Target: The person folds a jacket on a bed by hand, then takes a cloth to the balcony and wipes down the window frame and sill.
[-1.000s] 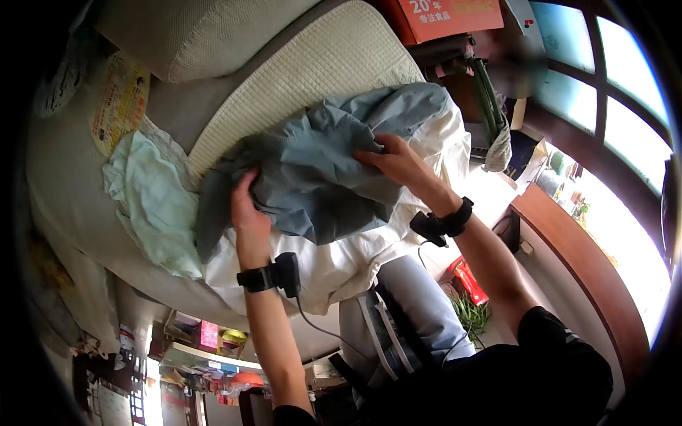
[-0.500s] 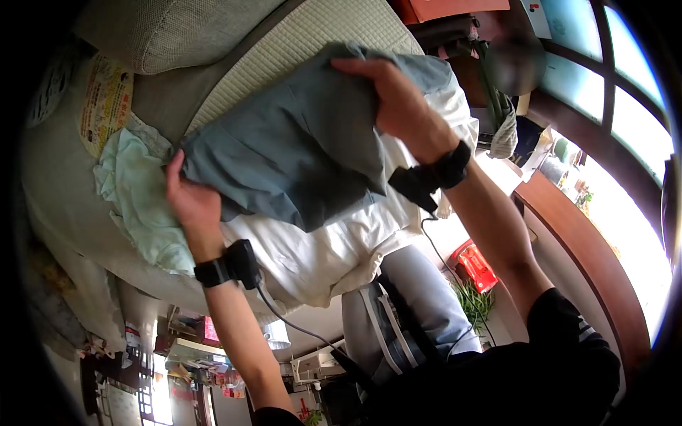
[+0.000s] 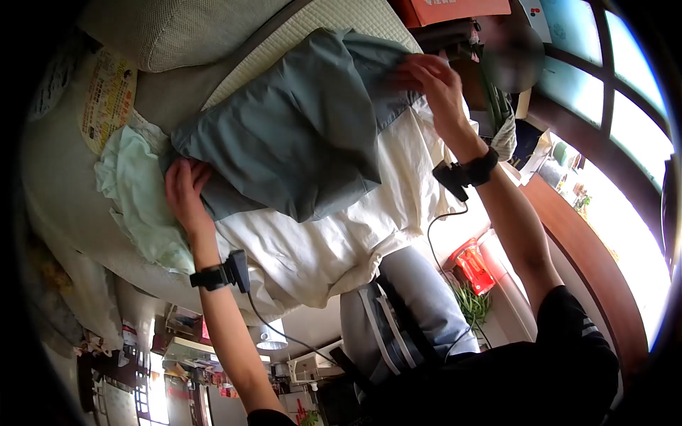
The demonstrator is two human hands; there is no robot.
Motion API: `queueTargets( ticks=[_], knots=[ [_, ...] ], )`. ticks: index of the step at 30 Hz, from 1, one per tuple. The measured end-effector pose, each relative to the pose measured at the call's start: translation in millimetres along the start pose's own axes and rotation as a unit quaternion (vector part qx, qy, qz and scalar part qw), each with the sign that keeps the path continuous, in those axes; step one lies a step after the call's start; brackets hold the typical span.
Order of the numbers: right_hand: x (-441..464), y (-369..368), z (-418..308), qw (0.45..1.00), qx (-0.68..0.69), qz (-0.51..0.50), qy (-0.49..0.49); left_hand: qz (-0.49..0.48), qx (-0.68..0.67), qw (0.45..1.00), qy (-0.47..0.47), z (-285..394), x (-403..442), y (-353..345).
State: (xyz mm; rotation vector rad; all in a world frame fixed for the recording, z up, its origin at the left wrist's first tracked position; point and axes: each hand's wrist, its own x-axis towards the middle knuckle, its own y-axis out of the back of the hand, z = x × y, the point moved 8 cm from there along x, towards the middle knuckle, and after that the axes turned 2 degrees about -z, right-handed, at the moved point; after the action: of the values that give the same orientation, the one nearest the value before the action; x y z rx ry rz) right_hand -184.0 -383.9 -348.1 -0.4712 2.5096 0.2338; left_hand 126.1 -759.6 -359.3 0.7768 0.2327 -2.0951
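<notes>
A crumpled grey-green garment lies across the cream bedding, its kind unclear from the folds. At its left end, my left hand has its fingers bent over the edge of the cloth, closed on it. My right hand reaches to the garment's right end with the fingers pointing left. Its fingertips touch or overlap the cloth there, but they are blurred, so their grip is unclear. Just left of my left hand lies a pale mint cloth with ruffled edges.
A white sheet hangs toward me below the garment. Behind it are a quilted cream pad and a grey cushion. A yellow printed fan-shaped item lies at left. A red package and green plant stand lower right.
My right hand has moved right along the garment to its right end. My left fingers have turned over onto the cloth. The garment now lies lower and more spread out on the bedding.
</notes>
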Motion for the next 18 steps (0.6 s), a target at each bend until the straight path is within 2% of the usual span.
queueTargets(
  ticks=[2,3,4,5,7,10,11,12,13,15,16,17,18],
  knots=[
    [-2,12,-27,0.961,-0.189,0.045,0.195,0.059,0.192,0.971,-0.13,18,-15,8],
    [-7,18,-37,0.913,-0.3,0.09,0.26,0.086,0.287,0.935,-0.191,28,-25,9],
    [-9,13,-45,0.836,-0.43,0.103,0.326,0.134,0.385,0.885,-0.224,40,-36,8],
    [-9,11,-48,0.735,-0.548,0.114,0.384,0.139,0.434,0.856,-0.246,40,-39,12],
    [8,28,-25,0.802,-0.509,0.071,0.305,0.145,0.525,0.787,-0.289,38,-41,22],
    [17,48,-12,0.86,-0.458,0.039,0.221,0.171,0.507,0.792,-0.293,34,-45,40],
    [17,54,-11,0.873,-0.444,0.034,0.198,0.159,0.476,0.826,-0.258,27,-43,47],
    [11,54,-19,0.842,-0.469,0.034,0.265,0.145,0.443,0.856,-0.223,21,-40,54],
    [12,56,-18,0.866,-0.453,0.031,0.21,0.133,0.408,0.884,-0.187,14,-37,62],
    [10,56,-16,0.905,-0.412,0.025,0.1,0.11,0.42,0.886,-0.16,-1,-27,82],
    [15,55,-18,0.874,-0.443,0.018,0.201,0.108,0.403,0.897,-0.146,-7,-20,92],
    [22,51,-23,0.861,-0.459,0.009,0.218,0.106,0.384,0.908,-0.132,-10,-14,101],
    [29,50,-29,0.848,-0.475,0.0,0.234,0.126,0.359,0.909,-0.169,-3,-6,112]
  ],
)
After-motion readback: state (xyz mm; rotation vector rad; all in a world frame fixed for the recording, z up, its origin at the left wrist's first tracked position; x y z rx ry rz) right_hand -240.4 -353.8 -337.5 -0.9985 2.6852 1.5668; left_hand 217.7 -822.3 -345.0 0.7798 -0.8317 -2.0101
